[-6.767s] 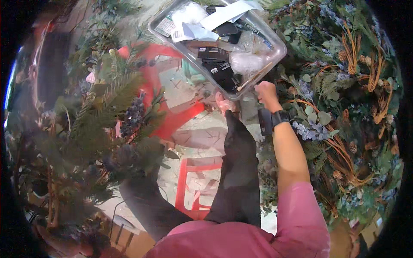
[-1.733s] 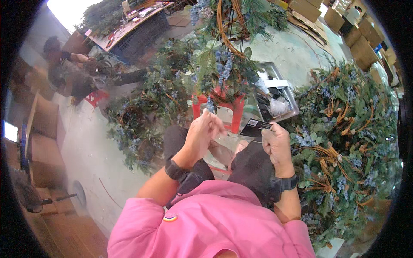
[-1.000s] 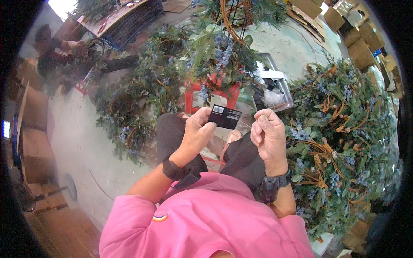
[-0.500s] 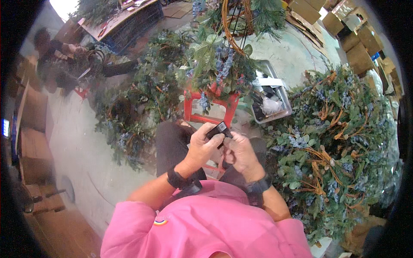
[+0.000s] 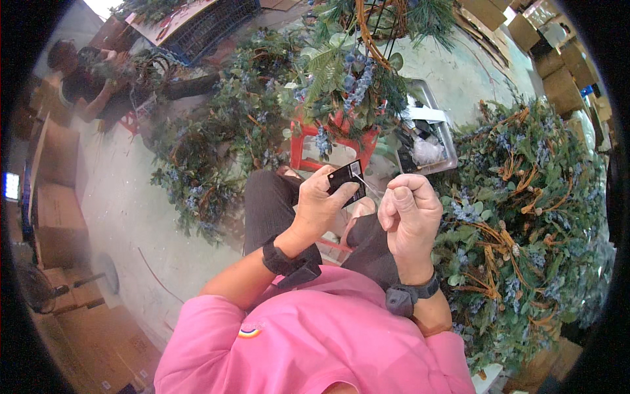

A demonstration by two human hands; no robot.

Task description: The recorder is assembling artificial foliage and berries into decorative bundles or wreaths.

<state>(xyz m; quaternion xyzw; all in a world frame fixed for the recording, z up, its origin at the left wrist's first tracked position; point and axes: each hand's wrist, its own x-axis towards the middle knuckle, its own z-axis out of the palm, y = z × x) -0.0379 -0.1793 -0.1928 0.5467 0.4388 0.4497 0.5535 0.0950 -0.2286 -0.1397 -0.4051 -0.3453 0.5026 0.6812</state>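
Observation:
Between the thumb and fingers of my left hand (image 5: pixel 315 205) is a black hang tag (image 5: pixel 348 178) with a white barcode label on it. A thin pale string (image 5: pixel 369 186) runs from the tag toward my right hand (image 5: pixel 413 215). The fingers of that hand are closed in a pinch at the string's far end. Both hands are over my lap. Just beyond them, greenery with blue berries (image 5: pixel 357 88) hangs over a red stool (image 5: pixel 303 150). A brown twig ring (image 5: pixel 363 31) shows at its top.
A grey tray (image 5: pixel 451 150) with a clear plastic bag stands right of the stool. Wreaths with blue berries are piled at right (image 5: pixel 518 217) and far left (image 5: pixel 197 171). Cardboard boxes (image 5: pixel 59 217) line the left side. Another person (image 5: pixel 92 75) sits at the far left, handling greenery.
My hands have drawn apart: the right hand moved right and up, stretching the string away from the tag. The left hand stays around the tag, which is now more visible.

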